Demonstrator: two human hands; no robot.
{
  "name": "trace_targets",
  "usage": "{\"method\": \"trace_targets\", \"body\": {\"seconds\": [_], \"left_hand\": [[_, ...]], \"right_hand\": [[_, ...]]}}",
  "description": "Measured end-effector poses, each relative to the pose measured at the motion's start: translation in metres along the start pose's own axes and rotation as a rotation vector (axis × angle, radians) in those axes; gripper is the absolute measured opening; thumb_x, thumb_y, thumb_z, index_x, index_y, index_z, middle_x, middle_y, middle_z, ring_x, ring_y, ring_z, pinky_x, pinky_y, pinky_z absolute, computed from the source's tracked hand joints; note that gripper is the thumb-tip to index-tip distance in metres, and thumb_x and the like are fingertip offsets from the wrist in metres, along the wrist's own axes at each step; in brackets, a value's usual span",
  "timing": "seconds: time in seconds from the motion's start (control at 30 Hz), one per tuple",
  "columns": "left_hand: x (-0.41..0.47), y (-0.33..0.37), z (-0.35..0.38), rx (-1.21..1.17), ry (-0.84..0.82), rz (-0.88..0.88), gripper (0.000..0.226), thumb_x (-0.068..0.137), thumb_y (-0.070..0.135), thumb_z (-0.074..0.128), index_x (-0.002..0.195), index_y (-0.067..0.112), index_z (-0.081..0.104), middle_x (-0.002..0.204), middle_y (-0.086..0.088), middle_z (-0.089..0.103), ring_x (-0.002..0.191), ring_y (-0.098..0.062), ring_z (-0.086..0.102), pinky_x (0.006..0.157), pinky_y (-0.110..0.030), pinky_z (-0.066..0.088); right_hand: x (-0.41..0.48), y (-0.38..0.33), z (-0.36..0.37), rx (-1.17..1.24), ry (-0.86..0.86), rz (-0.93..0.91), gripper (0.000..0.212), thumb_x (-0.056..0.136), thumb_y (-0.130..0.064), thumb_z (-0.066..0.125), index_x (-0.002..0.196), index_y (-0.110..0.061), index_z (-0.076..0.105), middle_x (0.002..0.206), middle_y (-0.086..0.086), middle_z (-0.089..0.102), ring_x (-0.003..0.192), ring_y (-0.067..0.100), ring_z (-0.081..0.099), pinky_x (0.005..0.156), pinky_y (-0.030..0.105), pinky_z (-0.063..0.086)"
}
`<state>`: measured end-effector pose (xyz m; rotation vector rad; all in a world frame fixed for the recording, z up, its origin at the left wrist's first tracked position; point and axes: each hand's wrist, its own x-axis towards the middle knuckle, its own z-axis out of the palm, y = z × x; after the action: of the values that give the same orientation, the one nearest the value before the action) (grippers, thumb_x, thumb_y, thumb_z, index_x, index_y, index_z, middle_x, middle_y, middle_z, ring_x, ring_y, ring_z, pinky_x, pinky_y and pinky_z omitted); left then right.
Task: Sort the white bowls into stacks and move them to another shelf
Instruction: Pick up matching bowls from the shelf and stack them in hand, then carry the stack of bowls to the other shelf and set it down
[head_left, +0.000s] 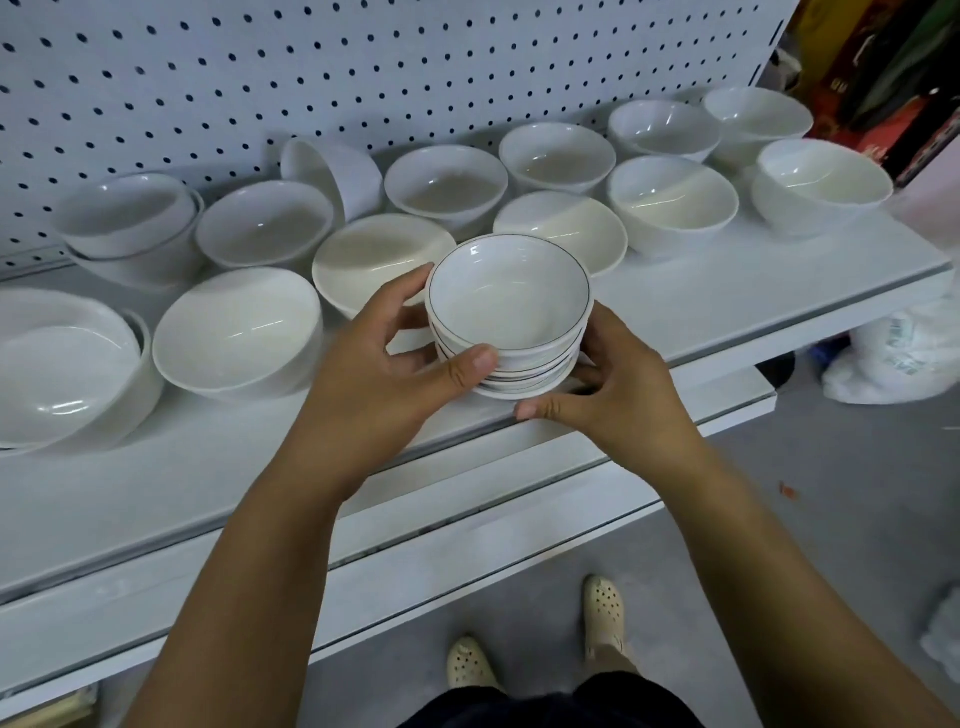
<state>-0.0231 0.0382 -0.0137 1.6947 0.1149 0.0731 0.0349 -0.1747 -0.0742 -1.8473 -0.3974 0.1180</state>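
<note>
A stack of small white bowls with thin dark rims stands near the front edge of the white shelf. My left hand grips the stack's left side, thumb on its front. My right hand cups its right side and base. Several larger plain white bowls lie spread over the shelf behind and to the left, such as one wide bowl beside my left hand. Another bowl sits at the back right.
A white pegboard closes the back of the shelf. A lower shelf juts out below. Grey floor lies to the right, with a white plastic bag and dark boxes past the shelf end.
</note>
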Motion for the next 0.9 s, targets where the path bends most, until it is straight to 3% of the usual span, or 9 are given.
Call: {"method": "trace_targets", "body": {"seconds": [0.13, 0.3, 0.63, 0.77, 0.9], "left_hand": [[0.0, -0.004, 0.001, -0.067, 0.012, 0.006, 0.082, 0.069, 0.029, 0.084, 0.145, 0.033, 0.055, 0.129, 0.009, 0.065, 0.106, -0.008, 0.074, 0.08, -0.016, 0.058], [-0.003, -0.007, -0.001, -0.095, 0.015, 0.028, 0.08, 0.067, 0.028, 0.086, 0.142, 0.031, 0.058, 0.13, 0.004, 0.066, 0.111, -0.018, 0.074, 0.09, -0.032, 0.062], [-0.006, 0.008, 0.011, -0.08, -0.023, 0.071, 0.085, 0.063, 0.037, 0.088, 0.143, 0.034, 0.059, 0.133, 0.007, 0.065, 0.112, -0.02, 0.073, 0.09, -0.04, 0.063], [-0.001, 0.02, 0.028, -0.047, -0.058, 0.113, 0.083, 0.066, 0.043, 0.092, 0.142, 0.038, 0.059, 0.135, 0.012, 0.065, 0.115, -0.024, 0.072, 0.093, -0.047, 0.061], [0.01, 0.033, 0.061, -0.038, -0.127, 0.151, 0.082, 0.064, 0.045, 0.091, 0.14, 0.042, 0.06, 0.132, 0.013, 0.066, 0.117, -0.024, 0.071, 0.094, -0.051, 0.06]], "right_hand": [[-0.001, 0.003, 0.003, 0.063, 0.046, 0.004, 0.098, 0.06, -0.011, 0.096, 0.147, -0.011, 0.051, 0.131, -0.008, 0.07, 0.126, 0.01, 0.063, 0.107, 0.038, 0.052], [-0.007, 0.0, 0.005, 0.081, 0.078, -0.005, 0.099, 0.062, -0.017, 0.095, 0.149, -0.008, 0.049, 0.135, -0.001, 0.068, 0.129, 0.016, 0.062, 0.108, 0.042, 0.052], [-0.022, -0.01, -0.008, 0.153, 0.14, -0.017, 0.096, 0.062, -0.013, 0.093, 0.148, -0.008, 0.05, 0.133, 0.001, 0.069, 0.126, 0.02, 0.064, 0.104, 0.043, 0.055], [-0.029, -0.013, -0.031, 0.189, 0.186, -0.056, 0.105, 0.062, -0.01, 0.093, 0.154, -0.013, 0.042, 0.139, 0.002, 0.065, 0.129, 0.021, 0.062, 0.104, 0.041, 0.055], [-0.04, -0.013, -0.066, 0.199, 0.254, -0.066, 0.105, 0.063, -0.012, 0.092, 0.154, -0.009, 0.04, 0.14, 0.004, 0.064, 0.131, 0.023, 0.061, 0.107, 0.047, 0.052]]}}
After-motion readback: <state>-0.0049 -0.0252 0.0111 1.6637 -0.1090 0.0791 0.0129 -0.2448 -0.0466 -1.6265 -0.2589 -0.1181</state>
